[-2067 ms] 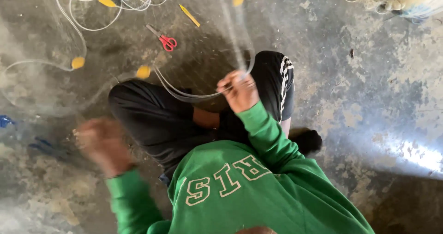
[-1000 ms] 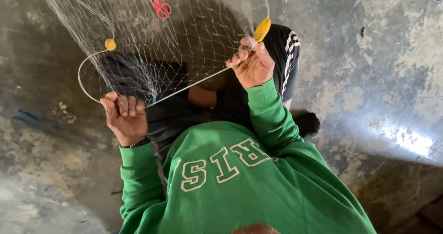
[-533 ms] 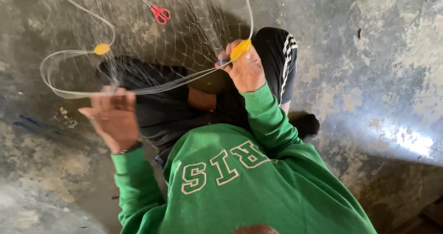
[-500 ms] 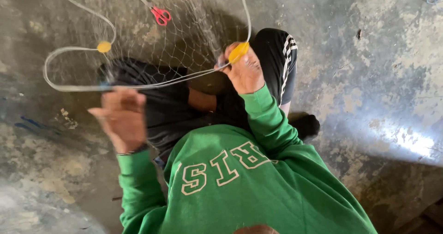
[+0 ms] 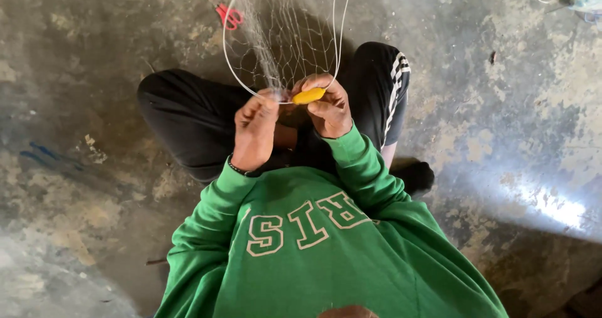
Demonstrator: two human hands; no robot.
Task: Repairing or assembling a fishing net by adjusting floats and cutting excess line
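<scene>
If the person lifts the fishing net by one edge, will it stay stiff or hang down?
The net would probably hang limp: its mesh is very fine and already drapes in folds between the hands. It looks light, since the left hand holds it by a pinch. The white cord curves in a loop, so it seems only slightly springy. The yellow float by the right hand may swing.

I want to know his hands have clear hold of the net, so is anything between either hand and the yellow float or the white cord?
Nothing visible does. The right hand pinches the yellow oval float directly, and the left hand grips the thin white cord and fine mesh net beside it. The red-handled scissors lie apart on the concrete floor.
</scene>
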